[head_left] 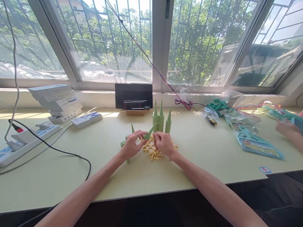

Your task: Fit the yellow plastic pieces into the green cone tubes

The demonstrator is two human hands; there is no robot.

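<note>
My left hand (133,143) grips a green cone (150,131) between thumb and fingers, its tip pointing up and right. My right hand (164,143) is closed in a pinch just right of the cone; whatever its fingertips hold is hidden. Beneath both hands lies a heap of small yellow wooden-looking pieces (155,154). Behind my right hand stand three green cylinders with pointed cone tops (161,118), upright and close together. More green pieces (122,143) lie beside my left hand, partly covered by it, with another green cone (133,127) pointing up behind.
White boxes (62,104) are stacked at left near a power strip (33,142) and cables. A dark tablet (133,93) leans by the window. Rightward lie a screwdriver (211,121) and bagged teal items (258,143). Another person's hand (287,129) is at far right.
</note>
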